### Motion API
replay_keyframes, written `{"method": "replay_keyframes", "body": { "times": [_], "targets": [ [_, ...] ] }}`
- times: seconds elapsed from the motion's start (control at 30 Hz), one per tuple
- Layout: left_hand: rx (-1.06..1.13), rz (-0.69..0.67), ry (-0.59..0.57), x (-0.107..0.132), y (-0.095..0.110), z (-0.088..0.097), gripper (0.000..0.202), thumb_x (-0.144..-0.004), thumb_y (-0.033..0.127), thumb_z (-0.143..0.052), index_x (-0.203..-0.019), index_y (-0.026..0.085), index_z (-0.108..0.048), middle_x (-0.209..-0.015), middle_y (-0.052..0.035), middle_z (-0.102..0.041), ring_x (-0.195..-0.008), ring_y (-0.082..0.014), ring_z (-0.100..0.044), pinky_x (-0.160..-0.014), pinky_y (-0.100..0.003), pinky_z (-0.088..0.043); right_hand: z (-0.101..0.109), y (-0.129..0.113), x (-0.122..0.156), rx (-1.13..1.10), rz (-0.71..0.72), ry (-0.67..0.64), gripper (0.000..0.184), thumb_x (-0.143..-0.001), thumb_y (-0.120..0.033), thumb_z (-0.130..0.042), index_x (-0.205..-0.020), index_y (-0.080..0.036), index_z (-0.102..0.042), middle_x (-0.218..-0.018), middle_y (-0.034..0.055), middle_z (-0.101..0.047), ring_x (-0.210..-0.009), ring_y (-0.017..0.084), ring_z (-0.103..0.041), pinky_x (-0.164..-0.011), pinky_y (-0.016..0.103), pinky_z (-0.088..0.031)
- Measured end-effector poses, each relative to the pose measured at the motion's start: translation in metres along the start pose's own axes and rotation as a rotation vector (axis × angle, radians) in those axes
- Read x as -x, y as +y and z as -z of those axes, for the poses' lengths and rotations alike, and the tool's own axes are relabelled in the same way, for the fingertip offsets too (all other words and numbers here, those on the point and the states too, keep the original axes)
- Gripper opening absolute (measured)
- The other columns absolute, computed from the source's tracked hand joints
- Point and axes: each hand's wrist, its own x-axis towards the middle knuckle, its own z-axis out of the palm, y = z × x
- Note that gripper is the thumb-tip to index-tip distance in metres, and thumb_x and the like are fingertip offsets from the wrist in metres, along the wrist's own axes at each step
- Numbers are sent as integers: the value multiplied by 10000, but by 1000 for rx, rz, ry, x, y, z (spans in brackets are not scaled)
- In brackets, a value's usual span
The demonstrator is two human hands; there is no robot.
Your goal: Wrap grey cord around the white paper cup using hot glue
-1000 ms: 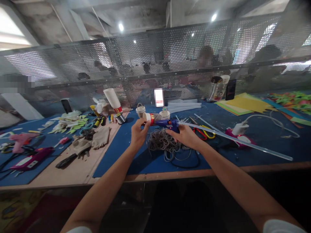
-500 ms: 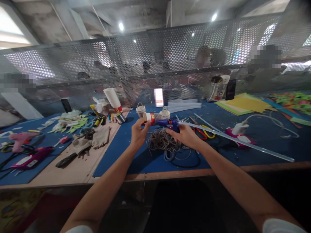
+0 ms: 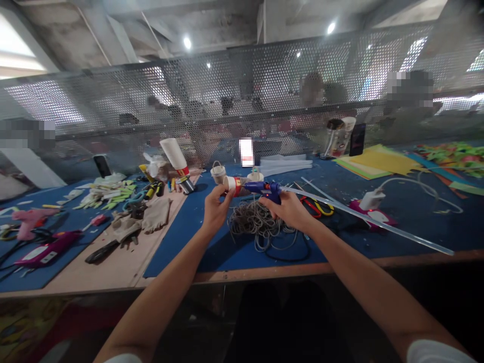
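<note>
The left hand [image 3: 216, 207], thumb and fingers closed, pinches a paper cup [image 3: 231, 185] tipped sideways, its long axis running roughly 9 to 3 o'clock. The right hand [image 3: 291, 209] is wrapped round the blue glue gun [image 3: 260, 187], at 3 o'clock from the cup; its nozzle points to 9 o'clock, its clear glue stick [image 3: 378, 217] trails between 3 and 4, and tangled cord [image 3: 253, 222] lies at 6.

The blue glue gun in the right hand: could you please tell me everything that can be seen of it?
The blue glue gun has a plastic-looking body with a small reddish spot. The right hand grips its handle, partly covering it. It is held roughly level, its nose toward the paper cup in the left hand; whether they touch is unclear. A long translucent stick runs from its rear, sloping down to the right. Tangled grey cord appears below it.
</note>
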Motion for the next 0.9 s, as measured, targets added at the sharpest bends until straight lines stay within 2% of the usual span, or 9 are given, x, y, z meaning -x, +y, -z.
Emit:
{"method": "replay_keyframes", "body": {
  "times": [0.53, 0.9],
  "targets": [
    [-8, -73, -22, -1, 0, 2, 290, -945, 406, -551, -778, 174, -597, -754, -3, -564, -711, -145, -491, -691, -254, -394, 4, -4, 0, -67, -11, 11, 386, -927, -509, -565, -680, -213, -578, -464, -33, -579, -453, 143, -593, -584, 277, -471],
    [-78, -119, -55, 0, -1, 1, 294, -965, 408, -522, -772, 190, -560, -753, -5, -528, -734, -157, -488, -701, -269, -377, 5, -6, 0, -89, -10, 32, 400, -926, -501, -568, -645, -216, -580, -447, -25, -568, -446, 140, -576, -556, 269, -458]
  ]
}}
